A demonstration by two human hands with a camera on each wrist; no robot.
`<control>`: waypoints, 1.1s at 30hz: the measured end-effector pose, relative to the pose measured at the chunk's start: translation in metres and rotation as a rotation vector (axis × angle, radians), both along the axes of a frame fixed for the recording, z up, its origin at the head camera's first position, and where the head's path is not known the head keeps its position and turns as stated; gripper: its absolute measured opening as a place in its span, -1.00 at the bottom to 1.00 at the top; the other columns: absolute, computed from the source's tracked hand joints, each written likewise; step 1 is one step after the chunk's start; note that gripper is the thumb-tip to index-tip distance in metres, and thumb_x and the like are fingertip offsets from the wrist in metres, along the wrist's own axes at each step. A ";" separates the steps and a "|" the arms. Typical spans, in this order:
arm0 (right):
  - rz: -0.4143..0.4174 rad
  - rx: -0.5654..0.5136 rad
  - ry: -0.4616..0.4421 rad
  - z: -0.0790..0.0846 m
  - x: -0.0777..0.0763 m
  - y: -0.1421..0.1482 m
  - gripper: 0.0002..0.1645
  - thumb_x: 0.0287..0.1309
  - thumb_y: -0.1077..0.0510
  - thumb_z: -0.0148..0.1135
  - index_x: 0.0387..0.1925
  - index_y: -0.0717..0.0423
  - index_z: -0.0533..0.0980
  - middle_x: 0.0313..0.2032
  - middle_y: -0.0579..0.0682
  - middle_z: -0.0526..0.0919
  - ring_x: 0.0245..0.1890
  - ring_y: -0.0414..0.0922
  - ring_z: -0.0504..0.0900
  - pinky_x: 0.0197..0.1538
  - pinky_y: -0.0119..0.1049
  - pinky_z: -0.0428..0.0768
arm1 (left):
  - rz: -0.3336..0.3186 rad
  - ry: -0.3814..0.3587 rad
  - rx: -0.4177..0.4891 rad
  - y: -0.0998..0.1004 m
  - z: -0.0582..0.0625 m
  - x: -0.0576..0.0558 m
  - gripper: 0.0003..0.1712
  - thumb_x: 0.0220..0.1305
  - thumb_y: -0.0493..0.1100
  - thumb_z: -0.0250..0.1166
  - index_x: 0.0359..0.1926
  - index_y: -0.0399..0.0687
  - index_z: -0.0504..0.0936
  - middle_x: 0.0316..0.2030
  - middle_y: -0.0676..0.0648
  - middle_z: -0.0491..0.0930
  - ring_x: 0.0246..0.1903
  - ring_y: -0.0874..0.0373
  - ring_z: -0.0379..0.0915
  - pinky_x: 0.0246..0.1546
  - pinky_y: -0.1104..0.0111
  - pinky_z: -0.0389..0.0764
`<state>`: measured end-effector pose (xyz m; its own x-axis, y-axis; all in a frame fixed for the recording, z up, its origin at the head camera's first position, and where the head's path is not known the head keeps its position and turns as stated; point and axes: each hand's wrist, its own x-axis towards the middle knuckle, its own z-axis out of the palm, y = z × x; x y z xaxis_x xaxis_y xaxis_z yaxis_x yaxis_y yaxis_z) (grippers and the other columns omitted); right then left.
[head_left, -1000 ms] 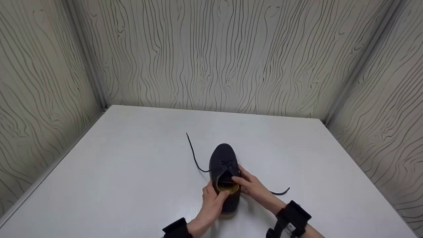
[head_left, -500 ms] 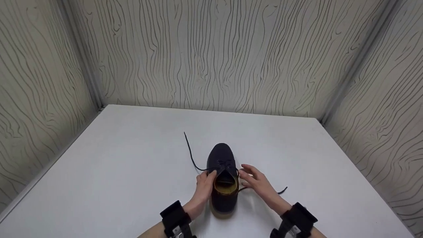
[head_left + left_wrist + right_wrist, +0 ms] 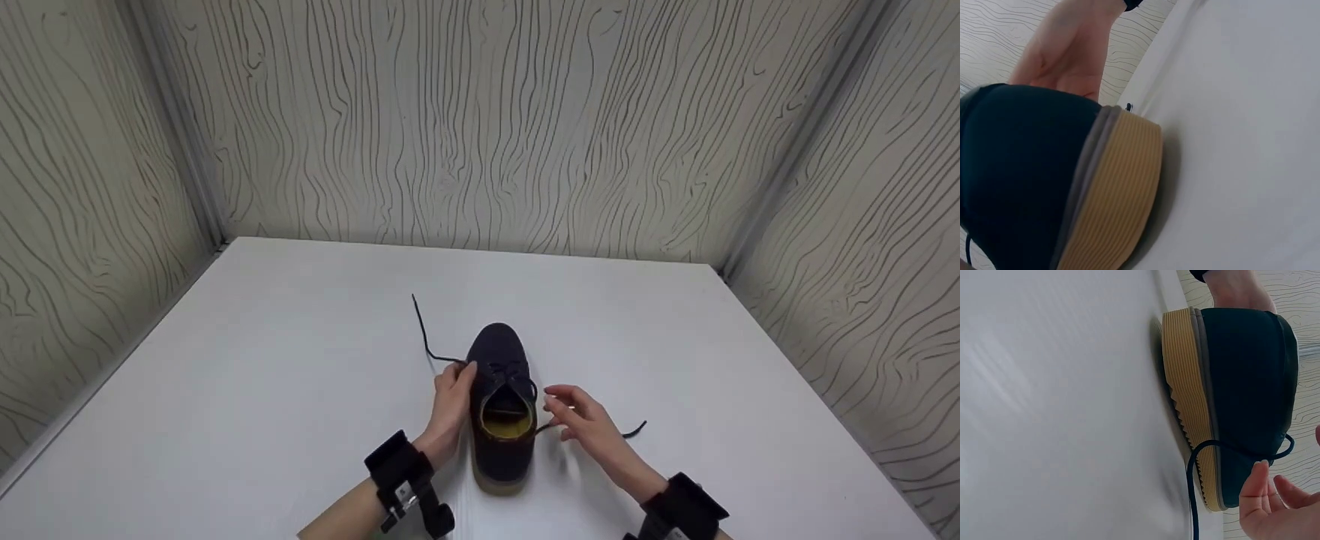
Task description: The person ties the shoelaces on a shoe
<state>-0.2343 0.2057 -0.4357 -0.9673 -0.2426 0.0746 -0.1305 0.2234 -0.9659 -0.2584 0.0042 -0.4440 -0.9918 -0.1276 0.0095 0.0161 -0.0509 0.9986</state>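
Note:
A dark lace-up shoe with a ribbed tan sole stands upright on the white table, toe pointing away. My left hand lies along its left side, thumb and fingers pinching the left end of the shoelace close to the eyelets. On the other side, my right hand hovers with fingers bent and apart. In the right wrist view, its fingertips are right by the dark right shoelace end, which loops down to the table. The left wrist view shows the shoe's heel, hiding most of the left fingers.
The white table extends around the shoe. Wood-grain patterned panels enclose it at the back and both sides. Each wrist wears a black camera strap.
The left hand has left the shoe opening and slid forward to the left lace, whose bend has shifted toward the toe. The right hand has come off the shoe's collar to its right.

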 end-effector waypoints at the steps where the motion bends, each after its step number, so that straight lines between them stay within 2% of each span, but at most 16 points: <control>1: -0.003 0.000 -0.002 0.000 0.001 0.000 -0.51 0.26 0.11 0.04 0.04 0.44 0.29 -0.28 0.05 0.46 -0.30 0.00 0.45 -0.39 -0.34 0.44 | 0.003 0.018 0.016 0.000 0.000 -0.002 -0.57 0.33 -0.04 0.01 -0.05 -0.37 0.39 -0.09 -0.23 0.28 -0.05 -0.05 0.22 0.02 0.17 0.20; 6: 0.028 -0.018 -0.024 -0.005 0.001 -0.001 -0.56 0.26 0.14 0.05 0.00 0.43 0.30 -0.40 0.06 0.45 -0.47 -0.14 0.39 -0.51 -0.40 0.36 | 0.020 0.105 0.048 -0.002 0.004 -0.010 -0.58 0.33 -0.08 0.02 -0.01 -0.39 0.36 -0.06 -0.23 0.33 -0.03 -0.05 0.25 0.01 0.17 0.23; 9: 0.049 -0.024 -0.034 -0.008 -0.002 -0.001 -0.59 0.26 0.13 0.05 -0.02 0.41 0.30 -0.42 0.07 0.47 -0.52 -0.16 0.38 -0.53 -0.40 0.34 | 0.002 0.130 0.075 -0.002 0.008 -0.012 -0.57 0.34 -0.11 0.02 0.02 -0.43 0.33 -0.03 -0.25 0.36 0.01 -0.07 0.26 0.03 0.17 0.23; 16: 0.073 -0.023 -0.025 -0.011 -0.006 -0.006 -0.62 0.26 0.17 0.04 -0.04 0.40 0.29 -0.46 0.04 0.50 -0.57 -0.17 0.38 -0.56 -0.42 0.33 | -0.042 0.105 0.062 -0.001 0.015 -0.015 -0.57 0.34 -0.10 0.02 0.05 -0.38 0.33 -0.03 -0.21 0.39 0.02 -0.04 0.26 0.03 0.17 0.22; 26: 0.052 -0.037 -0.034 -0.011 -0.013 -0.011 -0.71 0.24 0.16 0.06 -0.15 0.34 0.31 -0.53 0.01 0.46 -0.65 -0.20 0.30 -0.57 -0.41 0.28 | -0.051 0.152 0.017 -0.002 0.018 -0.019 -0.64 0.34 -0.15 0.04 0.00 -0.38 0.37 -0.18 -0.15 0.46 -0.12 0.01 0.36 -0.06 0.21 0.31; 33: 0.052 -0.058 -0.050 -0.011 -0.014 -0.010 -0.79 0.23 0.16 0.06 -0.26 0.27 0.34 -0.60 -0.08 0.33 -0.67 -0.23 0.23 -0.58 -0.40 0.25 | -0.069 0.224 0.039 -0.002 0.018 -0.019 -0.71 0.32 -0.24 0.06 -0.07 -0.42 0.40 -0.34 -0.12 0.49 -0.22 -0.03 0.41 -0.19 0.32 0.35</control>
